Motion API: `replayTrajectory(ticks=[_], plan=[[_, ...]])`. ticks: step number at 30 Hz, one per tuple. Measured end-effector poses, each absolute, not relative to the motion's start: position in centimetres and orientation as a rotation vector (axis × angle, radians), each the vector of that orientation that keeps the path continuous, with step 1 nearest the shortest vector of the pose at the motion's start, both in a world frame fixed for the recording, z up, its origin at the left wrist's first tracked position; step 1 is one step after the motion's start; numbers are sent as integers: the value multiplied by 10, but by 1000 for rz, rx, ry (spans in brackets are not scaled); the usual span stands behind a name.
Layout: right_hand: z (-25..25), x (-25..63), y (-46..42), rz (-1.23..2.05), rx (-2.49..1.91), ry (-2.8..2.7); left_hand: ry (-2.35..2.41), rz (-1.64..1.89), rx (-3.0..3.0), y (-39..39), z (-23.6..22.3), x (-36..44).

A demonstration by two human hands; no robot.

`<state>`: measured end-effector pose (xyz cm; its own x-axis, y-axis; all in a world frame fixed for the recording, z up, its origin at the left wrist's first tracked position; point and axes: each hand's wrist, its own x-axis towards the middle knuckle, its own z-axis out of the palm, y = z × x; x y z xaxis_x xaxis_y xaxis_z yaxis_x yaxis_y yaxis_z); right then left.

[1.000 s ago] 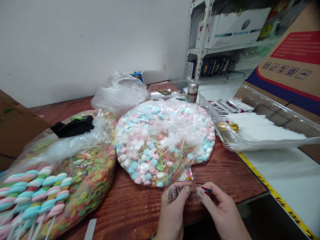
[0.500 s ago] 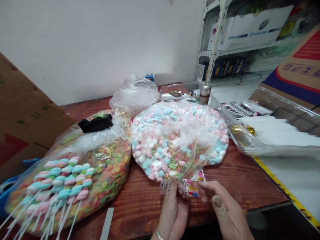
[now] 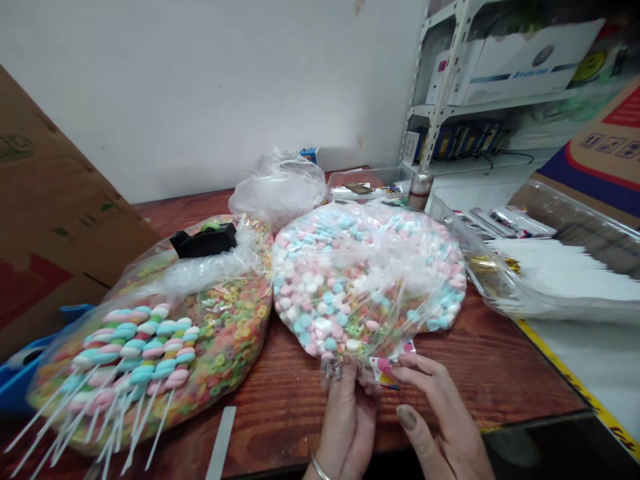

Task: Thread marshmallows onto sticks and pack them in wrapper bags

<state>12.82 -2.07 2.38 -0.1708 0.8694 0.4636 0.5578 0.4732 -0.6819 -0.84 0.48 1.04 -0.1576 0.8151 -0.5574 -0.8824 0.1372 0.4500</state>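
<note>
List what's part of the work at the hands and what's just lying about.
At work: left hand, right hand, pastel candy bag, printed label at its lower edge.

Lying about: cereal-ring bag with twisted marshmallow pops, black tape dispenser, clear plastic tray, steel canister.

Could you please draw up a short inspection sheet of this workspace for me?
Surface: reddish-brown wooden table.
Job's things: clear bag of pastel candies, with a printed card at its lower edge.
Clutter: bag of cereal rings with twisted marshmallow sticks; black tape dispenser; steel canister; clear plastic tray.
Hands: left hand, bangled, holds the bag's lower edge; right hand has its fingers at the card.
Cables: thin black cable by the shelving.
Surroundings: white wall, metal shelving, cardboard box.
</note>
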Motion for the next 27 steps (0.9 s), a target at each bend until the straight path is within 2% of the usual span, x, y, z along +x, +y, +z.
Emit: replayTrajectory(ticks=[9, 18, 24, 27], plan=[[36, 117, -16, 758, -1156, -1781, 875, 1492, 207, 6, 18, -12], [21, 110, -15, 788, -1256, -1838, 927, 1581, 256, 6, 24, -18], [27, 109, -14, 904, -1208, -1777, 875, 1331, 238, 2, 18, -22], [29, 108, -14, 873, -1201, -1757, 889, 1326, 207, 2, 13, -24]])
